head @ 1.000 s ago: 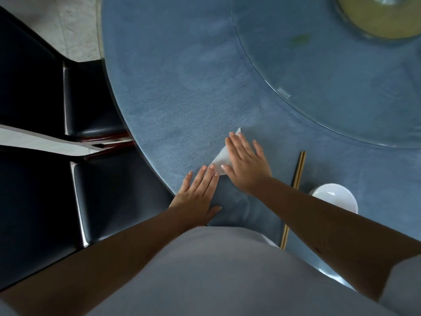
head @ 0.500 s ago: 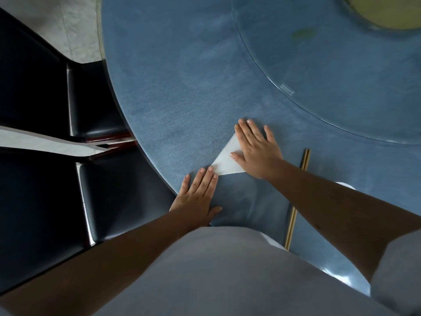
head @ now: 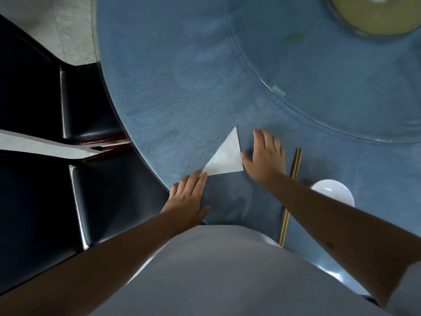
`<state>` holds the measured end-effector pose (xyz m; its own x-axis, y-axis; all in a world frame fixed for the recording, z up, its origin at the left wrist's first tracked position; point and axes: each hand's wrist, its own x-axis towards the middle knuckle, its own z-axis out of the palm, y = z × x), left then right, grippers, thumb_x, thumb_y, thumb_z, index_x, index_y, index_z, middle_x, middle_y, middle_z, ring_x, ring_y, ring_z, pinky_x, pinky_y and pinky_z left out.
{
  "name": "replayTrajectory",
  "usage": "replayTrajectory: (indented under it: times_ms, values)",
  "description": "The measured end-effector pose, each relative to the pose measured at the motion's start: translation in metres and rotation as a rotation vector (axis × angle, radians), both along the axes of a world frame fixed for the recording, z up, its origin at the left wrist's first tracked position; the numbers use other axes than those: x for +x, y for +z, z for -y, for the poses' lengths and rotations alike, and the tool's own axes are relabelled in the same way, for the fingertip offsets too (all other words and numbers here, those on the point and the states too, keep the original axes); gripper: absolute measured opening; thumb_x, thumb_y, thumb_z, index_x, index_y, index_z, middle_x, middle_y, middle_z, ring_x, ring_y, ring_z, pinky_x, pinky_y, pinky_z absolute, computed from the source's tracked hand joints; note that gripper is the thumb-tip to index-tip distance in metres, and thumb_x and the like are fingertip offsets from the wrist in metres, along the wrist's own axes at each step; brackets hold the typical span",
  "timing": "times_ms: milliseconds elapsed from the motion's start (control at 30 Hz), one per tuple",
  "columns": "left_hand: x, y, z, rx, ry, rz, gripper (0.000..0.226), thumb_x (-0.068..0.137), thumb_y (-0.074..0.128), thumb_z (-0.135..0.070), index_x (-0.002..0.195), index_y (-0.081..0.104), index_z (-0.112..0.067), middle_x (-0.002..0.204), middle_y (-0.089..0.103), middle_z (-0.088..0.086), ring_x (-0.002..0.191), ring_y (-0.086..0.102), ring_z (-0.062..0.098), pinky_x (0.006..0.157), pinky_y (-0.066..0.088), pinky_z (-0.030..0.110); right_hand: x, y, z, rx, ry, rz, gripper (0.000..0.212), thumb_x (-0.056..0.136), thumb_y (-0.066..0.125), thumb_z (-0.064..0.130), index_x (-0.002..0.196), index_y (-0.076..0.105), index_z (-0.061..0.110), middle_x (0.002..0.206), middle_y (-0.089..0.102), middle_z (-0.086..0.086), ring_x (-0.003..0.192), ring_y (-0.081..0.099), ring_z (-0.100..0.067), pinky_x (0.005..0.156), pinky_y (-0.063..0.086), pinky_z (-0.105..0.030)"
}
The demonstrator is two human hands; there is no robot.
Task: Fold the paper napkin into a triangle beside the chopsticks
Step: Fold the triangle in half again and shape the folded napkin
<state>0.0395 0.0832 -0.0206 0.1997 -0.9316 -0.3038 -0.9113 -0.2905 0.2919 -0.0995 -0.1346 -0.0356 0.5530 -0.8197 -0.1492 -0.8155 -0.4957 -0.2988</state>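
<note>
While the white paper napkin (head: 225, 156) lies flat as a triangle on the blue table (head: 170, 87), the left hand (head: 188, 199) rests palm-down with fingers together, its fingertips touching the napkin's near-left corner. The right hand (head: 265, 156), fingers loosely apart and slightly blurred, seems to sit just right of the napkin, between it and the chopsticks (head: 291, 192), with a white bowl (head: 335, 192) further right.

Black chairs (head: 95, 197) (two) beside blue round table (head: 182, 76); pale floor (head: 57, 26).
</note>
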Motion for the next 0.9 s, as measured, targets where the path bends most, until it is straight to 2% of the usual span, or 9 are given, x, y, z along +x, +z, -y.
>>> replayTrajectory:
  times_ms: [100,167,233,300,400,533,733,800,900]
  values:
    - [-0.002,0.003,0.005,-0.017,0.215,-0.173,0.080,0.081,0.062,-0.039,0.147,0.022,-0.015,0.146,0.037,0.006,0.128,0.035,0.029,0.105,0.032,0.045,-0.014,0.004,-0.025,0.073,-0.085,0.060,0.054,0.079,0.063,0.037,0.128,0.050,0.016,0.131,0.051,-0.010,0.115,0.043,-0.033,0.094,0.038,-0.046]
    - [-0.002,0.005,0.010,-0.042,0.388,-0.349,0.073,0.084,0.061,-0.033,0.146,0.026,-0.018,0.143,0.039,0.004,0.128,0.034,0.024,0.108,0.030,0.041,-0.020,0.006,-0.038,0.175,-0.157,0.088,0.041,0.081,0.061,0.036,0.119,0.056,0.020,0.120,0.057,-0.005,0.111,0.047,-0.029,0.087,0.042,-0.041]
    - [-0.002,0.009,0.018,-0.052,0.549,-0.489,0.063,0.084,0.061,-0.029,0.141,0.034,-0.021,0.134,0.044,0.000,0.120,0.043,0.022,0.103,0.038,0.039,-0.021,0.010,-0.045,0.282,-0.260,0.083,0.029,0.083,0.058,0.043,0.107,0.059,0.025,0.106,0.062,0.003,0.099,0.054,-0.023,0.074,0.043,-0.034]
    - [-0.002,0.011,0.025,-0.026,0.647,-0.544,0.048,0.083,0.059,-0.030,0.129,0.044,-0.026,0.119,0.048,-0.006,0.106,0.050,0.017,0.087,0.044,0.032,-0.017,0.015,-0.047,0.326,-0.319,0.025,0.024,0.083,0.054,0.048,0.096,0.061,0.029,0.090,0.063,0.007,0.082,0.057,-0.021,0.066,0.039,-0.031]
    - [0.002,0.013,0.034,0.009,0.693,-0.583,0.034,0.082,0.057,-0.029,0.115,0.051,-0.028,0.103,0.053,-0.010,0.092,0.053,0.013,0.069,0.039,0.020,-0.009,0.021,-0.046,0.388,-0.370,-0.001,0.023,0.082,0.054,0.049,0.083,0.063,0.028,0.076,0.061,0.006,0.073,0.056,-0.021,0.061,0.039,-0.029]
    - [0.006,0.014,0.039,0.038,0.725,-0.600,0.017,0.083,0.056,-0.027,0.099,0.053,-0.030,0.094,0.059,-0.006,0.085,0.058,0.016,0.061,0.046,0.023,-0.001,0.026,-0.045,0.483,-0.416,-0.001,0.027,0.082,0.055,0.042,0.074,0.068,0.020,0.069,0.063,0.002,0.068,0.060,-0.021,0.055,0.041,-0.027]
    - [0.011,0.012,0.035,0.079,0.712,-0.576,0.012,0.082,0.053,-0.030,0.093,0.056,-0.032,0.082,0.059,-0.010,0.065,0.052,0.009,0.048,0.038,0.016,-0.001,0.030,-0.040,0.528,-0.408,0.002,0.027,0.084,0.056,0.032,0.062,0.062,0.018,0.062,0.062,0.001,0.059,0.057,-0.015,0.049,0.038,-0.024]
    - [0.011,0.012,0.035,0.079,0.716,-0.584,0.014,0.081,0.055,-0.029,0.095,0.056,-0.032,0.085,0.058,-0.010,0.066,0.053,0.007,0.047,0.039,0.014,-0.002,0.031,-0.039,0.536,-0.409,0.026,0.025,0.084,0.057,0.030,0.062,0.060,0.019,0.063,0.062,0.003,0.058,0.056,-0.013,0.049,0.040,-0.024]
    - [0.009,0.011,0.038,0.057,0.693,-0.539,0.021,0.081,0.057,-0.028,0.101,0.054,-0.032,0.091,0.054,-0.010,0.075,0.053,0.007,0.056,0.039,0.020,-0.003,0.032,-0.039,0.547,-0.409,0.036,0.021,0.083,0.057,0.030,0.064,0.061,0.020,0.064,0.063,0.003,0.059,0.057,-0.012,0.050,0.042,-0.023]
